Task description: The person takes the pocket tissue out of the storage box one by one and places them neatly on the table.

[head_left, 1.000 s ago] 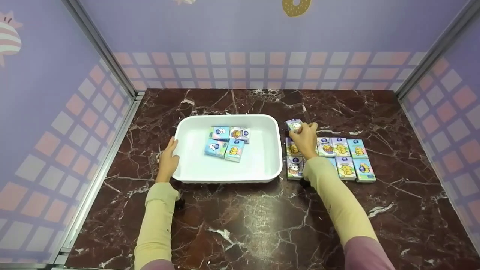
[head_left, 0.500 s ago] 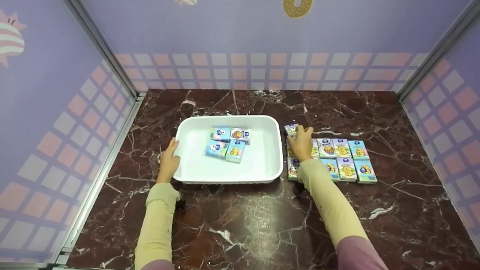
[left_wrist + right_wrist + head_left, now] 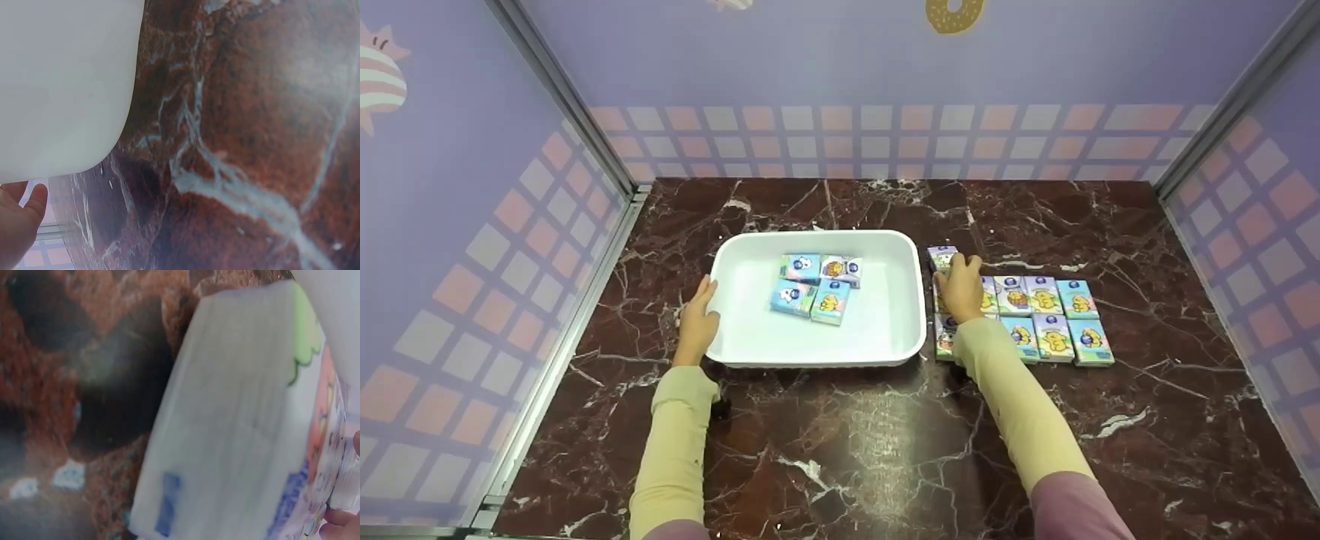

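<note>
A white plastic tub (image 3: 877, 330) holds several small cartoon-printed tissue packs (image 3: 830, 301), grouped near its middle. My left hand (image 3: 697, 324) rests against the tub's left rim with fingers extended; in the left wrist view the thumb side of that left hand (image 3: 19, 225) shows beside the tub wall (image 3: 62, 84). Right of the tub, my right hand (image 3: 962, 291) pinches a purple-topped tissue pack (image 3: 941, 256) at the back left corner of the laid-out packs. Close up in the right wrist view stands the pale side of one tissue pack (image 3: 219, 416), fingertips (image 3: 340, 526) at the edge.
Two rows of tissue packs (image 3: 1054, 337) lie side by side on the dark red marble tabletop (image 3: 825, 435), partly covered by my right forearm. Purple patterned panels (image 3: 840, 67) close in the back and both sides.
My right hand has moved slightly left and toward me, and the pack at its fingers has shifted left and a little nearer the rows. The left hand and tub stay put.
</note>
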Motion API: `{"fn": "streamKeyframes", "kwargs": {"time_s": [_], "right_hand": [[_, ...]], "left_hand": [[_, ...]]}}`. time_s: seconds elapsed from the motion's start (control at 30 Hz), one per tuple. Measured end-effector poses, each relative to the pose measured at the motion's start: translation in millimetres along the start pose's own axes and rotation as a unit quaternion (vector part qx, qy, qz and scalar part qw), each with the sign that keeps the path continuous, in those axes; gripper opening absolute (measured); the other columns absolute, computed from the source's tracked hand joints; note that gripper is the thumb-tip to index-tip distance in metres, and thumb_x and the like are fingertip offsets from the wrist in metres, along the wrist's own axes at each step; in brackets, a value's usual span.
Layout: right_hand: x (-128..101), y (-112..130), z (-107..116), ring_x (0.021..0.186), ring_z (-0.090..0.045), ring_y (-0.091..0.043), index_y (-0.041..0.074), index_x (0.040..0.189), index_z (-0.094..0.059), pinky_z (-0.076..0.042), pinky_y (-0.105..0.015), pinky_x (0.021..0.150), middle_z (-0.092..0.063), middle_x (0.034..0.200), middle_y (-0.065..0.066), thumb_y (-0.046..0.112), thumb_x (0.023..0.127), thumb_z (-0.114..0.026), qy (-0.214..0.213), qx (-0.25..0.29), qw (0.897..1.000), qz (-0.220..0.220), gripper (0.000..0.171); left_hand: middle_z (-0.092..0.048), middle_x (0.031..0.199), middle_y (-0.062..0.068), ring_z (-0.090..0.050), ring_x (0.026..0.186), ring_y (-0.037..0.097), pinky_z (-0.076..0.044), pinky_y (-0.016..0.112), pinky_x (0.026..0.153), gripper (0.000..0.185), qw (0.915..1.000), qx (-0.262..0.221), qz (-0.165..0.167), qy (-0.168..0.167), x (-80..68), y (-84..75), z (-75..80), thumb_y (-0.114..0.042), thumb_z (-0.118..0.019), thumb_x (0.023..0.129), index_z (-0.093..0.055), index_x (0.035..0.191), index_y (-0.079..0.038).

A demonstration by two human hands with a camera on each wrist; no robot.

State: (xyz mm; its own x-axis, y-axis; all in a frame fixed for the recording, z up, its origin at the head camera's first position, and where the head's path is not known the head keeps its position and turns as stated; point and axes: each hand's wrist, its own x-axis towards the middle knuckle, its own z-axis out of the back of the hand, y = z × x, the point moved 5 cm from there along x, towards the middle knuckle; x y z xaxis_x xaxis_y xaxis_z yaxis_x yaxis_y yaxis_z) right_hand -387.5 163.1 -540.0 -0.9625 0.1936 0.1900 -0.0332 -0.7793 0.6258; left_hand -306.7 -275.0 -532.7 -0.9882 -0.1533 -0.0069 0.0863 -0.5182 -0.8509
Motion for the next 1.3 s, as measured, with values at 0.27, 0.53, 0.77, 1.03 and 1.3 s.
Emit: {"fn": "streamKeyframes", "kwargs": {"time_s": [0.27, 0.53, 0.77, 1.03, 1.3], "right_hand": [[1, 3, -1, 0.085, -0.056, -0.042, -0.001, 0.097, -0.047, -0.047, -0.049, 0.072, -0.036, 0.122, -0.024, 0.02, 0.081, -0.06, 0.028, -0.023, 0.999, 0.001, 0.029], [2, 4, -2, 0.083, -0.057, -0.042, -0.003, 0.099, -0.049, -0.048, -0.049, 0.07, -0.039, 0.117, -0.025, 0.018, 0.083, -0.057, 0.037, -0.041, 0.998, 0.008, 0.028], [2, 6, -2, 0.085, -0.056, -0.043, -0.007, 0.099, -0.052, -0.048, -0.049, 0.073, -0.041, 0.112, -0.027, 0.018, 0.082, -0.057, 0.041, -0.061, 0.997, 0.023, 0.03], [0, 19, -3, 0.098, -0.052, -0.045, -0.004, 0.103, -0.058, -0.041, -0.053, 0.085, -0.042, 0.121, -0.032, 0.016, 0.077, -0.061, 0.018, -0.089, 0.989, 0.118, 0.033], [-7, 24, -19, 0.125, -0.027, -0.045, 0.011, 0.122, -0.053, -0.025, -0.063, 0.096, -0.026, 0.138, -0.027, 0.033, 0.084, -0.052, 0.124, -0.16, 0.973, 0.11, 0.044]], "left_hand": [[-0.014, 0.148, 0.01, -0.011, 0.136, 0.022, -0.017, 0.037, 0.11, 0.062, 1.0, -0.004, -0.004, -0.003, -0.4, -0.4, 0.6, 0.014, -0.031, 0.076, -0.027, 0.137, 0.002], [-0.013, 0.149, 0.011, -0.01, 0.136, 0.024, -0.016, 0.038, 0.11, 0.063, 0.9999, -0.017, -0.001, 0.0, -0.6, -0.4, -0.9, 0.015, -0.03, 0.075, -0.026, 0.137, 0.002], [-0.012, 0.149, 0.009, -0.009, 0.137, 0.022, -0.015, 0.037, 0.111, 0.063, 0.9998, -0.018, 0.005, 0.002, -0.9, 0.2, -0.4, 0.014, -0.031, 0.077, -0.026, 0.138, 0.0], [-0.012, 0.149, 0.01, -0.01, 0.136, 0.024, -0.02, 0.037, 0.109, 0.063, 1.0, -0.008, -0.002, 0.0, -0.7, 0.4, 1.3, 0.015, -0.031, 0.076, -0.026, 0.137, 0.001], [-0.014, 0.148, 0.011, -0.011, 0.136, 0.024, -0.021, 0.037, 0.109, 0.062, 1.0, -0.005, -0.003, -0.002, 0.5, 0.9, 0.3, 0.016, -0.031, 0.076, -0.028, 0.137, 0.002]]}}
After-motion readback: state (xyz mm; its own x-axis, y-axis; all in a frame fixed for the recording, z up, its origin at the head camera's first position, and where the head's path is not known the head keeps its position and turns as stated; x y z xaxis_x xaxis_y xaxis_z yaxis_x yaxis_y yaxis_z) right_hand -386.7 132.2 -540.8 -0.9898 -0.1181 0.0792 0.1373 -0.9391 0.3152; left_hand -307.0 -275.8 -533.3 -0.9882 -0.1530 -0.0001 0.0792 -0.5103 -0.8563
